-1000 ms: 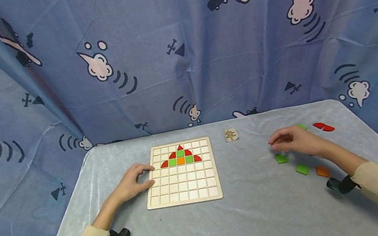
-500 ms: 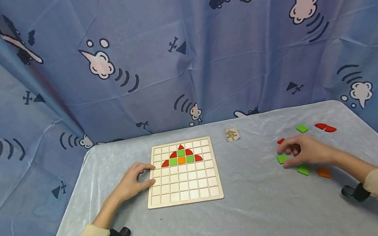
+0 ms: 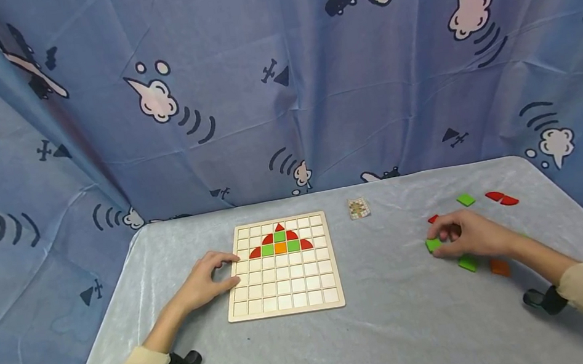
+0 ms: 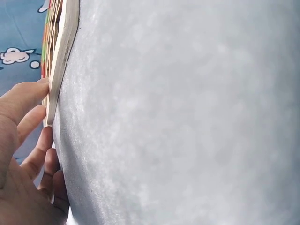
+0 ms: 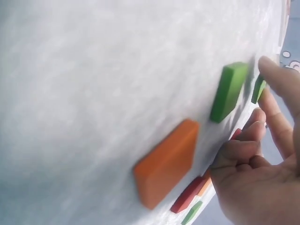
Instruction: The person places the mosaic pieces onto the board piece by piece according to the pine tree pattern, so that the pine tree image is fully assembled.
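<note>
A square wooden grid board (image 3: 283,282) lies on the table, with red, green and orange tiles set in its upper rows. My left hand (image 3: 206,281) rests at the board's left edge, thumb and index finger apart and touching the rim. In the left wrist view the board's pale side (image 4: 61,61) shows beside the fingers. Far to the right, my right hand (image 3: 469,235) pinches a green square tile (image 3: 433,245) between thumb and index finger. The right wrist view shows that green tile (image 5: 258,89) between the fingertips, with the other fingers curled.
Near the right hand lie another green tile (image 3: 468,263), an orange tile (image 3: 500,267), a small red piece (image 3: 433,218), a farther green tile (image 3: 465,200) and red rounded pieces (image 3: 509,200). A small pattern card (image 3: 358,208) lies right of the board. A printed blue curtain (image 3: 234,90) hangs behind.
My right hand has moved nearer and right, come down over the green square tile, and closed thumb and index finger on it. My left hand stays at the board's edge.
</note>
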A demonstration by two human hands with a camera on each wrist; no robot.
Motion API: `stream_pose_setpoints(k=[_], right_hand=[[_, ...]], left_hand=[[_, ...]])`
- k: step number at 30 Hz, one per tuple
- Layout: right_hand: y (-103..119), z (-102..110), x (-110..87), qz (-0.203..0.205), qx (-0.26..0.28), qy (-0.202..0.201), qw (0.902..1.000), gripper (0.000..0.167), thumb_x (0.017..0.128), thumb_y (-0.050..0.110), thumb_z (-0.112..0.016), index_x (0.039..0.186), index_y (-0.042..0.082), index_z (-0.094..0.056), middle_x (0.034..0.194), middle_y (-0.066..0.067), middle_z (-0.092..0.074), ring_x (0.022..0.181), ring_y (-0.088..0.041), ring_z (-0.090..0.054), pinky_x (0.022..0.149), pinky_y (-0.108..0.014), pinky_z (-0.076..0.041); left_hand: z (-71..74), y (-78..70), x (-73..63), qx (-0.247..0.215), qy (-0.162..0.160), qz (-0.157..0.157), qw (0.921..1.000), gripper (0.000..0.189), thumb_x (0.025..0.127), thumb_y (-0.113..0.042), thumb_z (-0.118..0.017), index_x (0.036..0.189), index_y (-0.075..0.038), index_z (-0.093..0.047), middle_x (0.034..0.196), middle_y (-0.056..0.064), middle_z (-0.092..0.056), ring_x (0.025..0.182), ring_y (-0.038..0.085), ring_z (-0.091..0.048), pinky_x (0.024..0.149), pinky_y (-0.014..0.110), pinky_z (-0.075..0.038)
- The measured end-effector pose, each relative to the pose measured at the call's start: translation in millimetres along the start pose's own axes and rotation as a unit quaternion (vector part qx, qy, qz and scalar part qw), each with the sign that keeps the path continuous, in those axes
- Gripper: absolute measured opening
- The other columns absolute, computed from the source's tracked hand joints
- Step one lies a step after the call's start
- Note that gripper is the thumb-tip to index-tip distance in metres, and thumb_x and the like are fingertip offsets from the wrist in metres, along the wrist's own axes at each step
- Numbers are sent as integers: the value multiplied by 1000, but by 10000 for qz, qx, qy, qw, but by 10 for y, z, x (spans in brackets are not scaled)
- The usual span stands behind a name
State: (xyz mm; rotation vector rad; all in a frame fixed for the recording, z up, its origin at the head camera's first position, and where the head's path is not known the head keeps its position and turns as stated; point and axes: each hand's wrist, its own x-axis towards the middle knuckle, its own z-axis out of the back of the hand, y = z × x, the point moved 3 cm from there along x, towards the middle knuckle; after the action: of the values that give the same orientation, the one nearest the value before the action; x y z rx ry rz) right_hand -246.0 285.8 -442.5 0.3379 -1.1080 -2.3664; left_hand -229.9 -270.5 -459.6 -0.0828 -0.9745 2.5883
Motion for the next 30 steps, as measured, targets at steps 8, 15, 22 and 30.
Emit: stream_pose_setpoints(k=[8,15,22,30], right_hand=[[126,-115,192,-29,-123,-162,9998,26,85,19,-85,103,8,-70,96,-3,-65,84,-17,-59,75,-27,-50],[259,-244,415,-28,364,-88,9993,25,90,17,-81,105,3,-66,94,-6,-68,85,-21,-65,70,-30,-52],[419,-387,607,115,872,-17,9961,29,88,11,-82,109,-1,-66,97,-10,-69,84,-25,-66,73,-30,-55],[561,-544,806,311,1024,-195,9941,31,85,4,-83,112,-2,-68,94,-11,-70,81,-25,-67,72,-30,-55]], left_hand=[[-8,28,-10,1,6,26,10000,40,90,-19,-80,127,-11,-67,127,12,-58,113,34,-53,95,55,-42],[-16,21,-5,-29,19,63,10000,40,91,-21,-80,128,-11,-67,128,12,-58,114,35,-53,96,56,-41],[-3,-5,-2,-26,-12,48,10000,40,91,-18,-80,128,-11,-67,129,13,-57,114,35,-53,96,56,-41],[-6,-23,-1,33,14,39,10000,41,91,-18,-80,128,-9,-67,128,13,-58,114,35,-53,96,56,-41]])
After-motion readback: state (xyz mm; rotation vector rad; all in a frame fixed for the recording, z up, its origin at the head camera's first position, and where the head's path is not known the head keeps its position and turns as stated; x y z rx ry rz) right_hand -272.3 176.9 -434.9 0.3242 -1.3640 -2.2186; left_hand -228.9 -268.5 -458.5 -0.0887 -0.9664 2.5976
